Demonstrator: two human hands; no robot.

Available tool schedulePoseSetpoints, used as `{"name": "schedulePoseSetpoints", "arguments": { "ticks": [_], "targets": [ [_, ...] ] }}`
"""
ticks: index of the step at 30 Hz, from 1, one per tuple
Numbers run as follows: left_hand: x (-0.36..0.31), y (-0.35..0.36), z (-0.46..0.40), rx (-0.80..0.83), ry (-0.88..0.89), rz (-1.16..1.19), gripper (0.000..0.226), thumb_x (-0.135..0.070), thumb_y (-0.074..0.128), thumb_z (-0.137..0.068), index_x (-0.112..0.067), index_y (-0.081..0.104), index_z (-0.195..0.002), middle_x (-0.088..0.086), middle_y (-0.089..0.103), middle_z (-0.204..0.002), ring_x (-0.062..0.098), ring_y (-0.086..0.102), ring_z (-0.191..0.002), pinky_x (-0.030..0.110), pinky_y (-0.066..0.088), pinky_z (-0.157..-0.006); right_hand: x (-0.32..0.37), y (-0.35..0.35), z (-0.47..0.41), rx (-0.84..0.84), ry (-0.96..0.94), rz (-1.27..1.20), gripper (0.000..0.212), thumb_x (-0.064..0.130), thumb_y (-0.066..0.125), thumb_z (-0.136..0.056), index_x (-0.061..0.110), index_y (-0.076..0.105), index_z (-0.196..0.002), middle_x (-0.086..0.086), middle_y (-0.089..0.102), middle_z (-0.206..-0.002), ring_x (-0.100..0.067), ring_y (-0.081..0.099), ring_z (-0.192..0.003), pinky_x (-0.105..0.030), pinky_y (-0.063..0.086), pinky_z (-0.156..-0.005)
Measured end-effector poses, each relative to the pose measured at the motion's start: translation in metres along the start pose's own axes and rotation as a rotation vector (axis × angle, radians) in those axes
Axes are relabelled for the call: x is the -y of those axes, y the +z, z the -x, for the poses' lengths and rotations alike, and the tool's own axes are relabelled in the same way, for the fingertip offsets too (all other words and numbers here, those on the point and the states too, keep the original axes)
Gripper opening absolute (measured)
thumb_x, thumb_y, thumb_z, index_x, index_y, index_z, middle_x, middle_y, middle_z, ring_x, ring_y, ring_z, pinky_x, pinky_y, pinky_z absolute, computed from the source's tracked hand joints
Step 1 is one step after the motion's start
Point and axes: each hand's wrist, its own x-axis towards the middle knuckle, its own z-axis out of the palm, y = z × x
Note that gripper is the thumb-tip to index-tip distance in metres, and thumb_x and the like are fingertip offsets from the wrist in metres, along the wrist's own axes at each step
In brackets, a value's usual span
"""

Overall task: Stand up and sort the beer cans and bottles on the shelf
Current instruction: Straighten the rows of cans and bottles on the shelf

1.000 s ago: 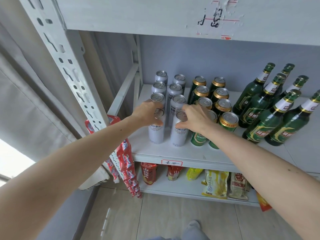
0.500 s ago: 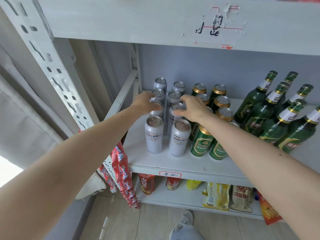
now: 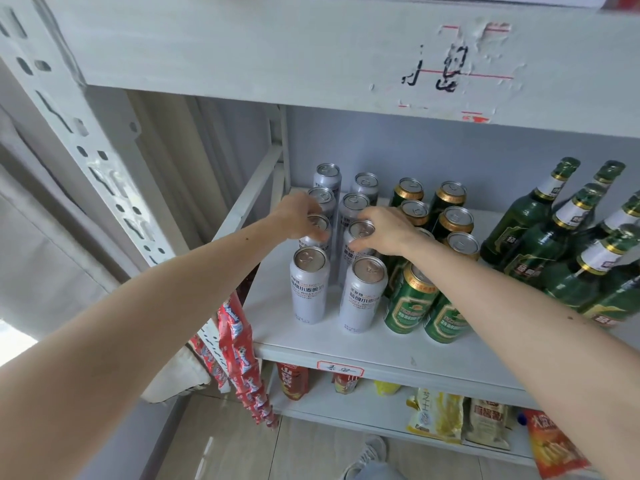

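Head view is showing a person reaching into the shelf (image 3: 311,344) with both arms, working the two columns of tall white cans on its left side. Each hand is sitting on a can in the second row from the front. The left hand (image 3: 298,216) is gripping the rim of the left white can (image 3: 317,233), fingers curled down over its top. The right hand (image 3: 384,230) is pinching the right white can (image 3: 358,237) near its lid, thumb on the front side and fingers wrapping round the far side.

Both cans are standing upright, long axis vertical, directly beneath the fingertips, so any coming move is turning on a pull straight toward the person or a push back along the column. I am judging that they are being squared up behind the front white cans (image 3: 363,292), which are standing just ahead of them with a small gap between. More white cans are lined up behind, toward the back wall.

Just right of the right hand the green cans (image 3: 408,303) are standing in their own two columns, close against the wrist. The green bottles (image 3: 526,237) are grouped farther right, well apart from both hands. Snack packets (image 3: 436,417) are lying on the lower shelf.
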Motion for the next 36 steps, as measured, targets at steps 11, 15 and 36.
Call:
{"name": "schedulePoseSetpoints", "arguments": {
  "ticks": [11,15,36],
  "targets": [
    [-0.006,0.001,0.007,0.058,0.084,-0.019,0.060,-0.032,0.080,-0.074,-0.017,0.060,-0.129,0.005,0.062,-0.124,0.023,0.056,-0.115,0.029,0.044,-0.093,-0.006,-0.003,0.006,0.056,0.005,-0.029,0.074,0.029,0.080,-0.078,0.012,0.047,-0.141,-0.010,0.053,-0.139,-0.025,0.052,-0.125,-0.026,0.039,-0.092],
    [-0.005,0.001,0.010,0.060,0.079,0.035,0.051,-0.030,0.079,-0.074,-0.013,0.065,-0.120,0.007,0.065,-0.117,0.025,0.059,-0.109,0.032,0.047,-0.089,-0.002,0.000,0.006,0.075,0.010,-0.004,0.072,0.030,0.077,-0.080,0.013,0.045,-0.143,-0.010,0.053,-0.139,-0.026,0.052,-0.123,-0.025,0.039,-0.089],
    [-0.001,-0.002,-0.054,-0.026,0.057,-0.037,0.044,-0.036,0.069,-0.083,-0.012,0.063,-0.119,0.012,0.063,-0.118,0.032,0.058,-0.112,0.039,0.048,-0.095,0.016,-0.004,-0.058,-0.117,0.082,0.102,0.051,0.040,0.077,-0.077,0.009,0.059,-0.113,-0.009,0.059,-0.117,-0.029,0.058,-0.105,-0.031,0.044,-0.074]
  ]
}}
